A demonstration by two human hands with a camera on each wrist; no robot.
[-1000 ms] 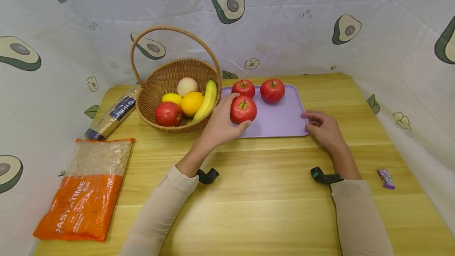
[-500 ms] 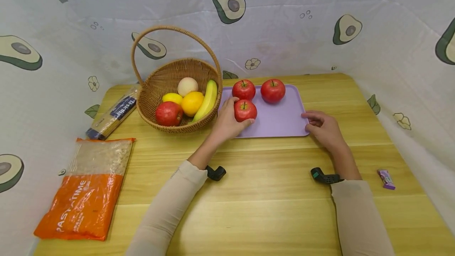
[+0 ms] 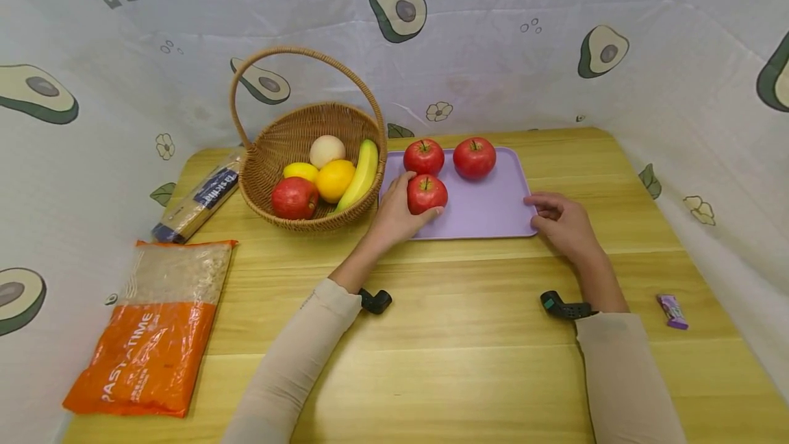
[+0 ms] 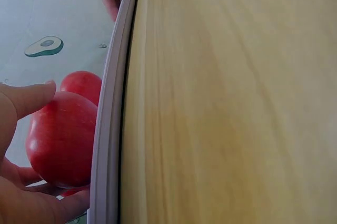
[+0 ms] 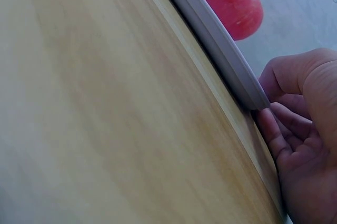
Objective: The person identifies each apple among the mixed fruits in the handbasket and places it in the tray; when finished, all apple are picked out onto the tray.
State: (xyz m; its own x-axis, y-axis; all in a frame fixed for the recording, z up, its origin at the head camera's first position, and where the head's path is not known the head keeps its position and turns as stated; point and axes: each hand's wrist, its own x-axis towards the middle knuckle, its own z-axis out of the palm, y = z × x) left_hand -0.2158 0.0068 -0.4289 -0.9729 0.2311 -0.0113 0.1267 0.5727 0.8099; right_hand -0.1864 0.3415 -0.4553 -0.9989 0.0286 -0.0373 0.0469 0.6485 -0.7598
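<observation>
A red apple (image 3: 427, 194) sits at the left front of the lilac tray (image 3: 483, 205), and my left hand (image 3: 394, 214) grips it, thumb on the near side and fingers on the far side. The left wrist view shows the same apple (image 4: 62, 139) between thumb and fingers, close to the tray's rim. Behind it on the tray are a second apple (image 3: 423, 157) and, to the right, a third apple (image 3: 474, 158). At the tray's right front corner, my right hand (image 3: 564, 225) pinches the rim. The right wrist view shows its fingers (image 5: 281, 79) at that corner.
Left of the tray stands a wicker basket (image 3: 277, 136) with a tall handle, holding an apple, a banana, a lemon, an orange and a pale round fruit. An orange pasta bag (image 3: 151, 355) and a noodle packet (image 3: 200, 201) lie further left. A small purple-wrapped sweet (image 3: 672, 311) lies at right.
My left hand has lowered the apple onto the tray, moving slightly right and toward me, and still holds it. The right hand has stayed at the tray's corner.
</observation>
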